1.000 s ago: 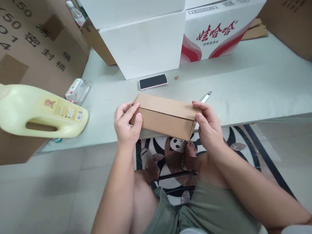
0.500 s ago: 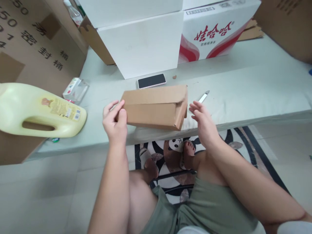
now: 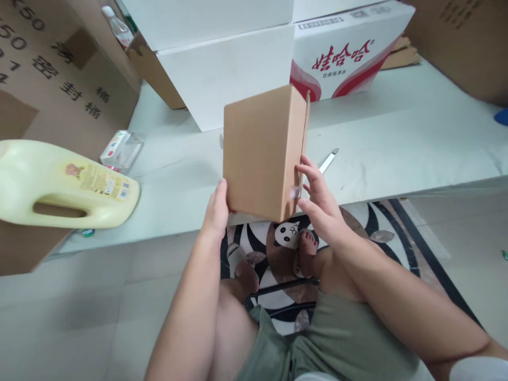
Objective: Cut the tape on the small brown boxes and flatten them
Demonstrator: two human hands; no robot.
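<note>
Red "娃哈哈" (image 3: 342, 56) marks a carton (image 3: 355, 66) beyond the held box (image 3: 256, 153).

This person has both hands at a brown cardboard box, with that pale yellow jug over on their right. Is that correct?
Not quite: in the head view the pale yellow jug is off to the person's left. The rest holds: the left hand and right hand are both at the brown cardboard box.
</note>
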